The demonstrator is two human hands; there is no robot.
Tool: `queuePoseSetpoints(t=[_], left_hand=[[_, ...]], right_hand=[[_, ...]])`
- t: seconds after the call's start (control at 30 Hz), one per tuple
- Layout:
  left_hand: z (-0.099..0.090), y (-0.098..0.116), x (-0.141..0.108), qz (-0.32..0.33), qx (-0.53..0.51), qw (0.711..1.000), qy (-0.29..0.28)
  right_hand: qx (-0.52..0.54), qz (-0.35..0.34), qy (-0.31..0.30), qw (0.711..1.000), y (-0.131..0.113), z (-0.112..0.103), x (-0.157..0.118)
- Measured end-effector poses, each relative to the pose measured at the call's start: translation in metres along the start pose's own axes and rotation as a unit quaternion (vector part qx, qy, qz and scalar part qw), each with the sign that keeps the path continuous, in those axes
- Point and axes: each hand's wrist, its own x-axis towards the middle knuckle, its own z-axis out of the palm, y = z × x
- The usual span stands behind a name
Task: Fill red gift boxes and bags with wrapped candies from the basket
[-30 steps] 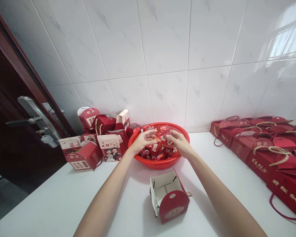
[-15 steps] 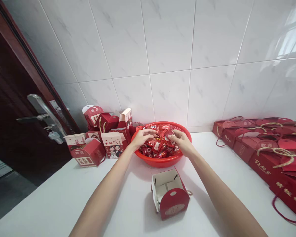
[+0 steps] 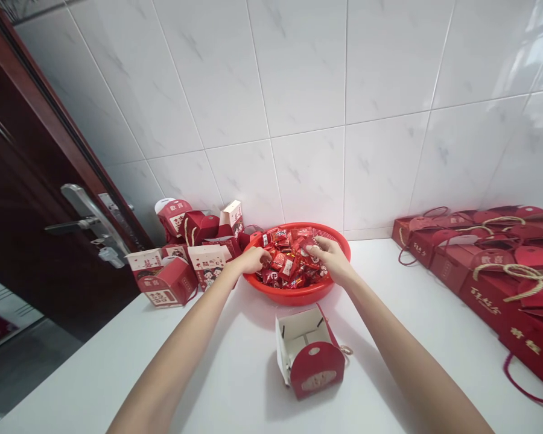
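A red plastic basket [image 3: 294, 296] stands against the wall, heaped with candies [image 3: 286, 265] in shiny red wrappers. At its left side my left hand [image 3: 254, 260] dips among the candies with curled fingers; what they hold, if anything, is hidden. Over the right side, my right hand [image 3: 332, 258] pinches a red-wrapped candy [image 3: 314, 249] between thumb and fingers. In front of the basket sits a small red gift box [image 3: 319, 369], its top open and its pale inside visible, with a cord loop at its right side.
Small red and cream gift boxes [image 3: 167, 286] cluster at the left by the wall. Rows of larger red boxes [image 3: 489, 301] with rope handles fill the right side. A dark door [image 3: 22, 199] with a metal handle stands left of the white table [image 3: 226, 374].
My left hand has moved left and down, from over the candies to the basket's left side, and its fingers have curled. My right hand stays almost in place with its candy.
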Motion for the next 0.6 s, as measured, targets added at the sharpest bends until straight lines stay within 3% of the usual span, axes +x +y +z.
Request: queuePoseSetpoints(t=[0.17,0.27,0.6], left_hand=[[0.001,0.009,0.001,-0.042,0.07,0.995,-0.053],[0.006,0.018,0.003,-0.071,0.102,0.991,-0.053],[0.016,0.013,0.007,-0.034,0.023,0.998,-0.042]], right_hand=[[-0.009,0.004,0.007,1.0,0.001,-0.001,0.001],[-0.012,0.006,0.003,1.0,0.0,-0.001,0.001],[-0.013,0.005,0.008,1.0,-0.004,0.001,-0.001]])
